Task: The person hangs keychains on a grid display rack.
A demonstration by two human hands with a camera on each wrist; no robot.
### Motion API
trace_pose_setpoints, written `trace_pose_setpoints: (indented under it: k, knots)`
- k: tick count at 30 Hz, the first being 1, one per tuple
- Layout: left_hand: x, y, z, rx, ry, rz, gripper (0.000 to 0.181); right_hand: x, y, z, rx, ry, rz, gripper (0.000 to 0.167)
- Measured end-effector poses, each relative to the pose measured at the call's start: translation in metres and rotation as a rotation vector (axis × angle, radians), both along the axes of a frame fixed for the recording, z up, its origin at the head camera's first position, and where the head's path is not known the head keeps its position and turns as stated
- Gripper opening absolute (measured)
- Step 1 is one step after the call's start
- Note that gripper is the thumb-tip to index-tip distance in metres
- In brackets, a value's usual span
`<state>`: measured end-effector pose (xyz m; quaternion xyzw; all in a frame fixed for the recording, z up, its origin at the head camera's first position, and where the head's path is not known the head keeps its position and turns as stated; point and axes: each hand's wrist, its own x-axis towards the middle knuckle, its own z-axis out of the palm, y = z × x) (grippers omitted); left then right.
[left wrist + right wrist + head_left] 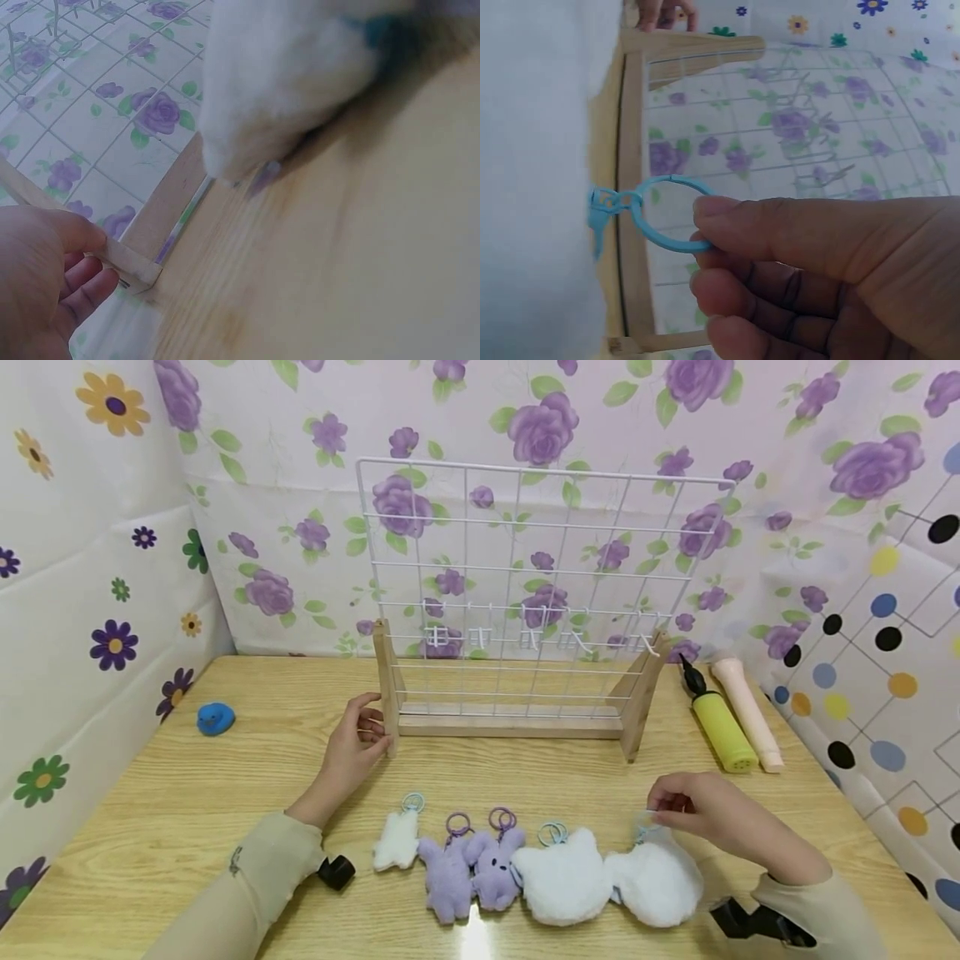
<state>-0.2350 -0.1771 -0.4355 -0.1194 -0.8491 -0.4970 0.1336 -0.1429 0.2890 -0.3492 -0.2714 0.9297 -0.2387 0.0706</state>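
My left hand (350, 747) grips the left wooden leg (387, 677) of a white wire grid rack (510, 727), thumb on the wood in the left wrist view. My right hand (708, 806) pinches the light blue key ring (667, 244) of a fluffy white plush keychain (660, 881) between thumb and index finger. This plush is rightmost in a row on the table. Left of it lie another white plush keychain (566, 881), a purple rabbit-like one (497, 868), a second purple one (448, 881) and a small white one (397, 841).
Several white hooks (531, 639) hang across the grid's lower part. A yellow-green hand pump (722, 731) and a pale pink tube (750, 714) lie at the right. A blue toy duck (216, 718) sits at the far left. Patterned cloth walls surround the wooden table (300, 681).
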Motion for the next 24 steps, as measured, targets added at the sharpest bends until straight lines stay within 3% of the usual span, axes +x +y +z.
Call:
trace_pose_setpoints:
  k: [9,16,24]
  knots:
    - [-0.002,-0.001,-0.001,-0.009,0.007,-0.008,0.066,0.007,0.006,0.023,-0.02,0.011,0.035,0.004]
    - [0.0,-0.001,-0.001,-0.01,0.015,-0.005,0.065,0.004,0.009,0.035,-0.034,0.134,0.054,0.006]
    - [0.001,0.0,0.0,-0.007,0.012,-0.002,0.066,-0.007,0.009,0.05,0.018,0.195,-0.041,0.006]
